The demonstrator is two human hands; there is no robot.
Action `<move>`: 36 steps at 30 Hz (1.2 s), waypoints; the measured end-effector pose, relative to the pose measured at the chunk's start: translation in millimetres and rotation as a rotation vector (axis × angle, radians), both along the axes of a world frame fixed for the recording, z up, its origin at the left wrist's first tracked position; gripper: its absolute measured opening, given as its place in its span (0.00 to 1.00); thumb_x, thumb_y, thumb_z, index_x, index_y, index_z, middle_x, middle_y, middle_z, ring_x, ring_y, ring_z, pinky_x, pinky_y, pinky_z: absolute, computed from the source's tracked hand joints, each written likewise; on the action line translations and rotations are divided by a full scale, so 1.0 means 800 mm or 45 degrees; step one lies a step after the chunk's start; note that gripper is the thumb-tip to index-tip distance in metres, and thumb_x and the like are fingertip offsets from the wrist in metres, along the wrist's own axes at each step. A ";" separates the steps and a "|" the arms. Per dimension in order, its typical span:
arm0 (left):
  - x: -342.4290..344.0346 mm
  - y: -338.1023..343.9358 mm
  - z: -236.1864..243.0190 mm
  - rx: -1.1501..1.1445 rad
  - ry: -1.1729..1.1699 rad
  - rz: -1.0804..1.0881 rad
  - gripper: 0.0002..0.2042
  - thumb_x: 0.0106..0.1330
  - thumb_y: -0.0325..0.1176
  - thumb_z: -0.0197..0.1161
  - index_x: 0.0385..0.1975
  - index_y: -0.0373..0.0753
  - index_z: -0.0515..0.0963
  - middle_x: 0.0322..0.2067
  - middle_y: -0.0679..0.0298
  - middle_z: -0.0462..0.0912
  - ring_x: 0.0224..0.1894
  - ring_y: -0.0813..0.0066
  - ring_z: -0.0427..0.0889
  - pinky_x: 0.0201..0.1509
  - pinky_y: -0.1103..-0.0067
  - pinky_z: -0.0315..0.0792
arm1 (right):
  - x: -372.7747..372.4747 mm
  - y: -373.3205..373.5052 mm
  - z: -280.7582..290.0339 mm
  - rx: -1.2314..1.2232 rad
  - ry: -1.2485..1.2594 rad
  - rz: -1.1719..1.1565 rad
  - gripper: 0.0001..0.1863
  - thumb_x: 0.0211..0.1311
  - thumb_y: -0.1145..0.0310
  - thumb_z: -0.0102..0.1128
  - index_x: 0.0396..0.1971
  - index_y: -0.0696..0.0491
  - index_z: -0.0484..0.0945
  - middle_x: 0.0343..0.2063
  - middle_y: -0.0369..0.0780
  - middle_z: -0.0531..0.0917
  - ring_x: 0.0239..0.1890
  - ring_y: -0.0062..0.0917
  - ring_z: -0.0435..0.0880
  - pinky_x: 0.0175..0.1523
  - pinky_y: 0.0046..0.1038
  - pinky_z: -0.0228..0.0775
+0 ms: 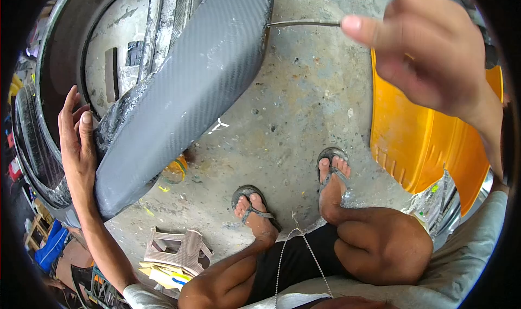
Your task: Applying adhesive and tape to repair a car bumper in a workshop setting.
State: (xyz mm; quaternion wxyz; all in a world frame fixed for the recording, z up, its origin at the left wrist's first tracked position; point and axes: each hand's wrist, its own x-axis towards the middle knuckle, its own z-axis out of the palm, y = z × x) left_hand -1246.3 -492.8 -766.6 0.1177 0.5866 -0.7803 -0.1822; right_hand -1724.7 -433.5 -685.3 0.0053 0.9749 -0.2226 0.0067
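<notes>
A long seat with a dark grey carbon-weave cover (pixel 184 92) lies slantwise across the left half of the head view. From its right edge a thin greyish strip (pixel 304 22) runs nearly straight to my right hand (pixel 434 54), which is raised and pinches the strip's end between thumb and curled fingers. That hand is somewhat blurred. Beside the seat's near left end is my left hand (pixel 77 135), its fingers stretched out and thumb apart, with nothing in it. I cannot tell whether it presses on the seat or the black tyre behind.
A large black tyre (pixel 54 75) is under and left of the seat. Orange curved plastic (pixel 418 141) stands at the right. A beige plastic piece with openings (pixel 182 246) lies over yellow sheets (pixel 163 274) near my legs. My sandalled feet are on the paint-spotted floor (pixel 304 108).
</notes>
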 end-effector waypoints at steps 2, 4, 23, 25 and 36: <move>-0.002 0.000 -0.001 0.012 0.025 -0.004 0.25 0.79 0.44 0.53 0.71 0.40 0.65 0.64 0.53 0.71 0.60 0.65 0.77 0.65 0.70 0.70 | 0.003 -0.006 -0.001 0.024 -0.045 0.140 0.27 0.38 0.72 0.72 0.45 0.63 0.85 0.24 0.38 0.71 0.22 0.24 0.66 0.24 0.28 0.52; -0.001 0.000 -0.004 0.000 0.034 -0.020 0.25 0.79 0.44 0.53 0.71 0.40 0.65 0.64 0.53 0.71 0.60 0.66 0.76 0.65 0.70 0.70 | -0.005 -0.009 -0.021 -0.038 -0.072 0.235 0.27 0.39 0.72 0.71 0.46 0.64 0.85 0.23 0.38 0.71 0.21 0.24 0.66 0.24 0.28 0.53; 0.003 0.000 -0.003 0.107 0.193 0.048 0.26 0.80 0.43 0.52 0.73 0.41 0.61 0.66 0.52 0.69 0.61 0.68 0.75 0.66 0.73 0.67 | -0.031 0.021 -0.077 1.031 -1.118 -1.169 0.15 0.62 0.74 0.67 0.49 0.61 0.84 0.25 0.34 0.83 0.23 0.11 0.75 0.27 0.21 0.65; 0.004 0.000 0.000 0.121 0.204 0.054 0.27 0.79 0.43 0.53 0.73 0.40 0.61 0.67 0.53 0.68 0.61 0.68 0.75 0.66 0.73 0.67 | -0.029 0.022 -0.101 0.458 -1.158 -0.610 0.14 0.60 0.76 0.67 0.46 0.61 0.86 0.25 0.36 0.84 0.24 0.12 0.77 0.29 0.18 0.66; -0.004 0.003 0.002 0.143 0.188 0.081 0.28 0.79 0.45 0.52 0.73 0.37 0.60 0.68 0.52 0.66 0.63 0.66 0.73 0.69 0.70 0.64 | -0.025 0.027 -0.126 0.515 -1.394 -0.588 0.12 0.56 0.80 0.66 0.41 0.62 0.88 0.28 0.40 0.86 0.27 0.16 0.82 0.31 0.19 0.70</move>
